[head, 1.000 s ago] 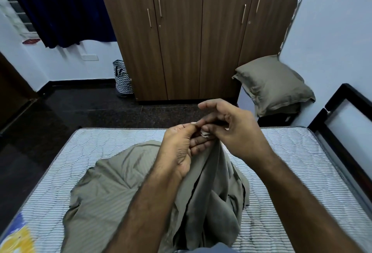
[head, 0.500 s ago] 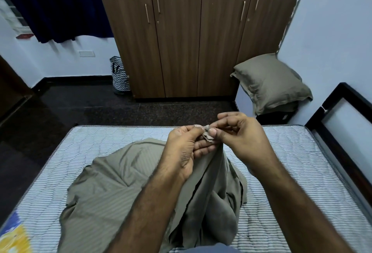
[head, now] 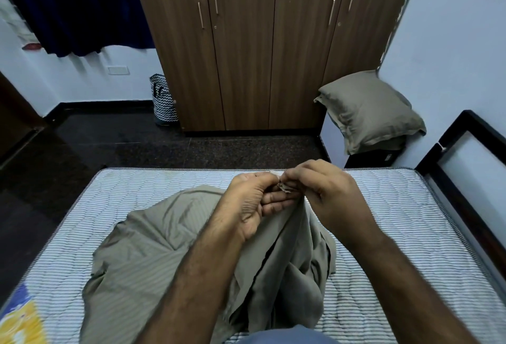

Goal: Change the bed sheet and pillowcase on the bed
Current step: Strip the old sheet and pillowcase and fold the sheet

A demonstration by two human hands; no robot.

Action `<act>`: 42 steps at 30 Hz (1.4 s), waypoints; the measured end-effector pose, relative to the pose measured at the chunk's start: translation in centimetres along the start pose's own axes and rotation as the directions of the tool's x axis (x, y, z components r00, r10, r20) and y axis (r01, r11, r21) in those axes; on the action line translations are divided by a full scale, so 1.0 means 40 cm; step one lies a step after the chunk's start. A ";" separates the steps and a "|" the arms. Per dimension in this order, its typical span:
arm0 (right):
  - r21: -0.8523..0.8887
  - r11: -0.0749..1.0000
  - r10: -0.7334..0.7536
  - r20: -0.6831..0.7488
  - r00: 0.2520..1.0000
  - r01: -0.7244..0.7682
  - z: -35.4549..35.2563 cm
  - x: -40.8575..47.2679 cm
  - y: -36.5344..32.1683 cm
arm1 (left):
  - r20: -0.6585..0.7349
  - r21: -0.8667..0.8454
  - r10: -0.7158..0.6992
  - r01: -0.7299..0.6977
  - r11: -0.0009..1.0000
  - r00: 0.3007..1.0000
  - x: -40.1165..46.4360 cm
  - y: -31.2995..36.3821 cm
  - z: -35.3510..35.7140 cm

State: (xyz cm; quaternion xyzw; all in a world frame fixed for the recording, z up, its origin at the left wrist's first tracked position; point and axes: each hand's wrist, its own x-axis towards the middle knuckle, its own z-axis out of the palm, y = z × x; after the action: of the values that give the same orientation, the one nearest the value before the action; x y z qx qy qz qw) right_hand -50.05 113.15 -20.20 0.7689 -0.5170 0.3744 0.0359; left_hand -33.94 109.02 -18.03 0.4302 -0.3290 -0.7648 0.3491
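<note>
While the sheet (head: 153, 256) lies bunched on the near mattress (head: 383, 220), I see the left hand (head: 252, 206) and right hand (head: 325, 190) pinching one raised corner together (fingertips nearly touching). A pillow (head: 369, 111) sits far right.

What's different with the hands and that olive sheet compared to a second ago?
The right hand, its fingers open and lifted a second ago, has closed in and now pinches the olive sheet at its corner beside the left hand, which has kept its grip. The sheet's bulk on the striped mattress and the pillow have stayed put.
</note>
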 end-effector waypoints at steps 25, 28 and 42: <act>0.712 0.604 0.518 -0.009 0.855 -0.358 0.022 0.005 0.012 | 0.243 0.535 0.468 -0.519 0.666 0.850 -0.005 0.003 0.006; 0.852 0.437 0.581 -0.023 0.814 -0.288 0.002 0.029 0.009 | 0.298 0.720 0.680 -0.625 0.301 0.671 0.010 0.002 -0.011; 1.000 -0.012 0.561 0.014 0.827 -0.009 -0.103 0.283 0.021 | 0.329 0.682 0.931 -0.722 -0.118 0.158 0.036 -0.004 0.183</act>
State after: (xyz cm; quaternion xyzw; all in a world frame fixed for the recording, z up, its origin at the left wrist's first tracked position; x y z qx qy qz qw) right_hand -50.87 105.88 -10.59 0.3560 -0.2494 0.7669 -0.4722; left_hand -41.02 109.39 -15.75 0.3099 -0.7426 -0.0891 0.5870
